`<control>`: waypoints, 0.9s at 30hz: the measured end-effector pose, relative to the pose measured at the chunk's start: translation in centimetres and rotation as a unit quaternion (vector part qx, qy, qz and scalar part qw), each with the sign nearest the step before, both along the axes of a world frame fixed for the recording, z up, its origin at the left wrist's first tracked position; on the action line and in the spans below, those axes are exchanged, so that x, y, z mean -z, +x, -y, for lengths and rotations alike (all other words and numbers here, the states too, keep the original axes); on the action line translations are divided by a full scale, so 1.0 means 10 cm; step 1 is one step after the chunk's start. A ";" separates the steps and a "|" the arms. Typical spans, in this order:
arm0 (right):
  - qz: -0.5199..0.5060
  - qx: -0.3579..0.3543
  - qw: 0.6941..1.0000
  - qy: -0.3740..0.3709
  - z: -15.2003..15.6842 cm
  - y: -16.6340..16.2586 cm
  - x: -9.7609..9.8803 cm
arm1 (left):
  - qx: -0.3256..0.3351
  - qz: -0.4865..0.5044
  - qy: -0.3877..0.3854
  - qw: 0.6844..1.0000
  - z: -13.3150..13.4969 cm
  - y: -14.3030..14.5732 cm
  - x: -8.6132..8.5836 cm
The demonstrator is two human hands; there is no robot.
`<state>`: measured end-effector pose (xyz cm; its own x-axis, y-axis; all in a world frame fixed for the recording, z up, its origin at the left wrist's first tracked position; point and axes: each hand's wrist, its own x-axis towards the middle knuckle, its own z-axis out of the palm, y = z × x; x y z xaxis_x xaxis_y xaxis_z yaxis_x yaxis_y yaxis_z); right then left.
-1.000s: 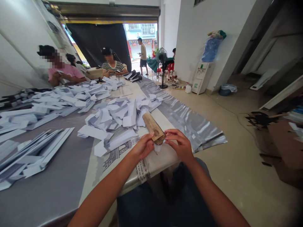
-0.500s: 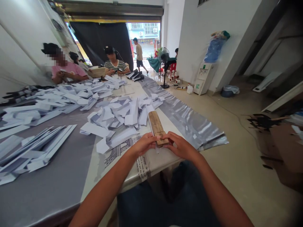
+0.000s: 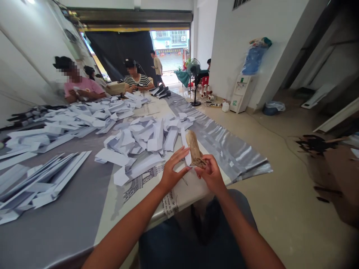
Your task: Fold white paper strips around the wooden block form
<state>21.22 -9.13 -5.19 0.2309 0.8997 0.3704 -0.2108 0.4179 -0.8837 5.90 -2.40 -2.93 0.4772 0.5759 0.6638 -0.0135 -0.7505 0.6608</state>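
A brown wooden block [image 3: 193,145] is tipped up on its side at the near end of the table. My right hand [image 3: 211,173] is closed on its near end, thumb and fingers pinching the wood. Just left of it, my left hand [image 3: 174,170] is open, thumb and fingers spread apart. Its fingertips reach a folded white paper strip [image 3: 184,138] lying along the block's left side; whether they press on it I cannot tell. A loose heap of folded white paper pieces [image 3: 134,138] lies beyond my left hand.
More white paper pieces [image 3: 81,116] cover the table's far left, with a stack of long strips [image 3: 47,183] nearer. Grey sheeting [image 3: 218,138] hangs over the right edge. Two co-workers [image 3: 84,87] [image 3: 137,80] sit at the far side. A fan [image 3: 194,82] and water dispenser [image 3: 241,91] stand beyond.
The wooden block has turned from lying flat to tipped on its side. My left hand has come off the block and spread its fingers; my right hand keeps hold. A distant walker moved left.
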 end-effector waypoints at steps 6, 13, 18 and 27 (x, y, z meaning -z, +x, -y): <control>-0.040 -0.004 0.999 0.010 -0.03 -0.12 0.02 | 0.045 0.106 -0.148 0.982 0.10 0.10 0.01; -0.049 -0.006 0.999 -0.002 -0.05 -0.10 0.02 | 0.051 0.154 -0.278 0.947 0.15 0.14 -0.02; -0.061 0.003 0.998 -0.010 -0.03 -0.11 0.01 | 0.028 0.167 -0.228 0.959 0.20 0.16 0.02; -0.079 -0.002 0.997 -0.020 -0.02 -0.08 0.07 | 0.030 0.158 -0.177 0.971 0.22 0.13 0.02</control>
<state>20.38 -8.96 -5.88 0.2792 0.9140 0.2943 -0.3500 0.3823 -0.8552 7.24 -4.61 -3.09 0.3213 0.7723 0.5480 -0.2940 -0.4687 0.8330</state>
